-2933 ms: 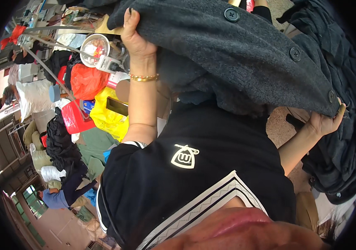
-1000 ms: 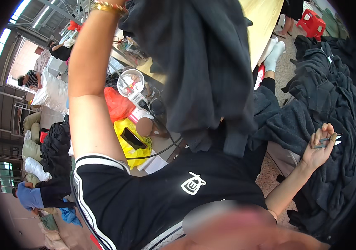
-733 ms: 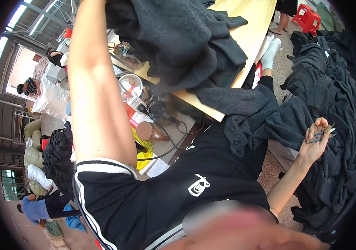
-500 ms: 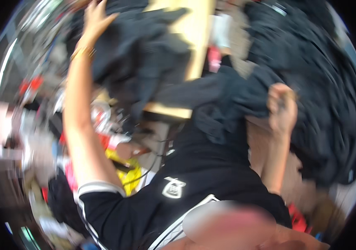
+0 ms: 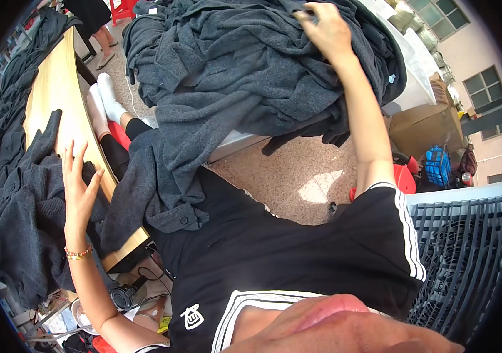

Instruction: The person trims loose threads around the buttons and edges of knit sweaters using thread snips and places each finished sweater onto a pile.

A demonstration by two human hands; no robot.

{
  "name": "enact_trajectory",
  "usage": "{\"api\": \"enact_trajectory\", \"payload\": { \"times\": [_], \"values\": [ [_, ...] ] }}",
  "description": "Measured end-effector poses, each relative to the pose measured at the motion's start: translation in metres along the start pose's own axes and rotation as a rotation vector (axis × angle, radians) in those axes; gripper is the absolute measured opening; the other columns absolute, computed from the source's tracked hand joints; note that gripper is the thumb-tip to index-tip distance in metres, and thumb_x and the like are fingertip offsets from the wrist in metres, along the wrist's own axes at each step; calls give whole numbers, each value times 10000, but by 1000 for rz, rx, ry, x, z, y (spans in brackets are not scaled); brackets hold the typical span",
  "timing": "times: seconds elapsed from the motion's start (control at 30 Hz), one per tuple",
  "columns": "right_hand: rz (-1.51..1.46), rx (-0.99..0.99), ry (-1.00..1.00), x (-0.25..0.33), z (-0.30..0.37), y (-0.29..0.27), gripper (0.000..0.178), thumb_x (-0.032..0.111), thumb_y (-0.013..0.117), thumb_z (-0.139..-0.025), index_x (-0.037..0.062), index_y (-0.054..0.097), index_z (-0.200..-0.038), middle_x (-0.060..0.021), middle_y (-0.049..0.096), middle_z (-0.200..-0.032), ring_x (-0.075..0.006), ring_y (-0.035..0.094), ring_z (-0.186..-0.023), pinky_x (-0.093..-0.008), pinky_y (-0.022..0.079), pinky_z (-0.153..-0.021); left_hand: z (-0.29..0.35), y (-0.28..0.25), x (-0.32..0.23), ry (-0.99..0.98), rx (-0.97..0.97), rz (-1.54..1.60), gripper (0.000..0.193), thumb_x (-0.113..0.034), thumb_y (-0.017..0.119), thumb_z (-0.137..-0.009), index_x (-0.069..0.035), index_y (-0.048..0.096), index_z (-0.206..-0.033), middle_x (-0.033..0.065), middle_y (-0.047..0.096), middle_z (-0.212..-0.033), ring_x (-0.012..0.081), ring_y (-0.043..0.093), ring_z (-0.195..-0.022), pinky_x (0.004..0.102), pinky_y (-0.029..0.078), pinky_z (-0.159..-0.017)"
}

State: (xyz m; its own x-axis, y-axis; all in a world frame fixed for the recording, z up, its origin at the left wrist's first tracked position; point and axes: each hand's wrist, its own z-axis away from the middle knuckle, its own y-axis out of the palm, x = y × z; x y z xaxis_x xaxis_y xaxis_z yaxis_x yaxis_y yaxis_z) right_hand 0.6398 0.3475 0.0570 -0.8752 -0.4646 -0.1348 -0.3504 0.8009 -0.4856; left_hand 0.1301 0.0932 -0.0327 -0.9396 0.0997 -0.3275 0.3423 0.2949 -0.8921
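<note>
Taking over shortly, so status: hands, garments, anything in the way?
Left hand open near tabletop garment. Right hand at grey garment pile, grip unclear. Grey cloth draped across lap, between hands.

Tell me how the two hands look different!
The left hand wears bracelets; the right hand shows none. The left hand is spread open near the wooden table; the right hand bends over the dark grey clothes pile. Both are ungloved.
</note>
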Motion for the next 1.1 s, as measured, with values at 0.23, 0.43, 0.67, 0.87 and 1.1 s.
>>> {"api": "enact_trajectory", "payload": {
  "times": [0.23, 0.43, 0.67, 0.87, 1.1],
  "values": [
    [255, 181, 654, -172, 15, 26, 523, 504, 617, -819, 110, 676, -1158, -189, 665, -1121, -350, 629, -1061, -421, 488, -910, 15, -7, 7, -83, 28, 58, 578, -76, 661, -841, -106, 479, -1389, 145, 309, -1527, 322, 240, -1438, 419, 230, -1164],
    [206, 233, 682, -224, 11, 34, 476, 463, 514, -890, 150, 649, -1221, -180, 508, -1354, -338, 478, -1261, -416, 398, -1030, 10, 2, 19, -157, 15, 257, 549, -70, 651, -849, -62, 492, -1374, 152, 357, -1504, 282, 283, -1426, 389, 234, -1159],
    [295, 454, 626, -262, -10, 59, 475, 402, 412, -910, 189, 601, -1289, -194, 241, -1551, -374, 374, -1362, -464, 331, -1101, 5, -3, 13, -224, 23, 269, 538, -80, 645, -857, -57, 496, -1373, 154, 368, -1502, 269, 295, -1422, 373, 233, -1158],
    [349, 436, 579, -318, -6, 69, 461, 363, 399, -905, 156, 622, -1251, -198, 405, -1464, -360, 401, -1346, -439, 344, -1088, 16, 0, 23, -240, -16, 417, 516, -61, 629, -861, -28, 501, -1360, 135, 456, -1446, 241, 377, -1376, 359, 243, -1153],
    [-153, 364, 875, -279, -22, 53, 397, 366, 554, -863, 16, 692, -991, -159, 692, -969, -269, 632, -931, -354, 444, -856, 29, -4, 27, -320, -121, 463, 486, -69, 606, -891, -29, 500, -1364, 100, 493, -1417, 197, 412, -1345, 340, 254, -1139]
  ]
}}
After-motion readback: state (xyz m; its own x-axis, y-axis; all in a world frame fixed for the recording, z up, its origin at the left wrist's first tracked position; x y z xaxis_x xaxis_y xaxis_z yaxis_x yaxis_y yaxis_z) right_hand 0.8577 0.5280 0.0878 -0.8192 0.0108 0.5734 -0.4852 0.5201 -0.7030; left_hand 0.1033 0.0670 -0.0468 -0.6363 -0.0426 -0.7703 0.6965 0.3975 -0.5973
